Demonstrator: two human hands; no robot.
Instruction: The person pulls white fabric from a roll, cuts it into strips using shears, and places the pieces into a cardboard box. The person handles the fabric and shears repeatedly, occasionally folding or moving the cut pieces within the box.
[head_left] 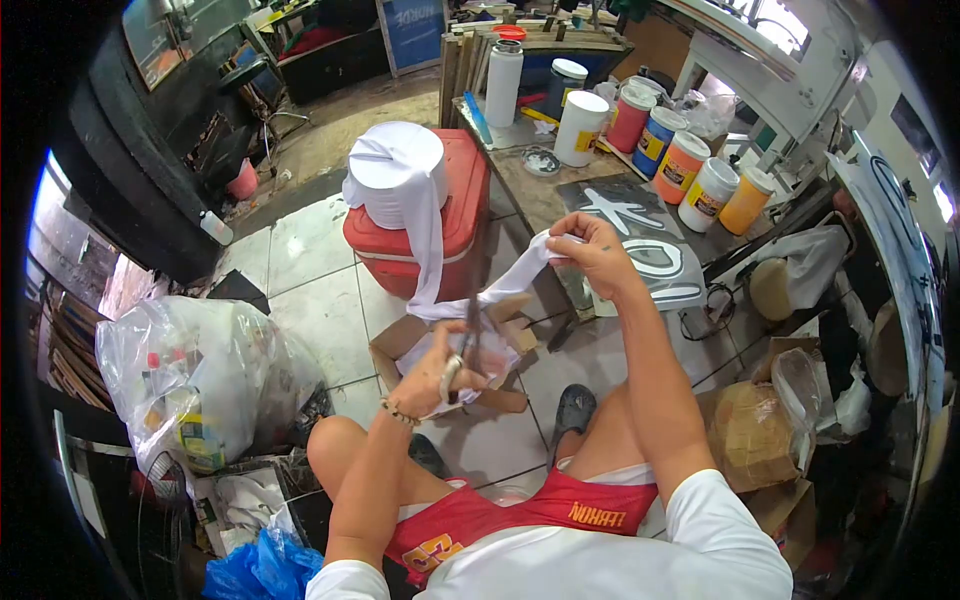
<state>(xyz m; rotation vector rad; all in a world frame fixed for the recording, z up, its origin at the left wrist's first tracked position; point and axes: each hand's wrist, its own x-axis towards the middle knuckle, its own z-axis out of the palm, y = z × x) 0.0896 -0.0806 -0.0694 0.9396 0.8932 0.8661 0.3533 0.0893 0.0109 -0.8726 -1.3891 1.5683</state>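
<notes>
My left hand (438,378) is closed around the handles of a pair of scissors (474,335), whose dark blades point up and away from me. Between finger and thumb, my right hand (592,250) pinches one end of a white fabric strip (520,277). From there the strip sags past the blades and runs up to a white roll (397,172) on a red cooler (415,262). Whether the blades touch the cloth, I cannot tell. Below my hands, an open cardboard box (508,402) holds white cloth pieces, partly hidden by my left hand.
Paint jars (660,140) stand in a row on the workbench (540,190) at the right, beside a lettered dark sheet (630,235). A clear plastic bag (200,370) of containers sits at my left. Cardboard boxes (755,430) are at my right.
</notes>
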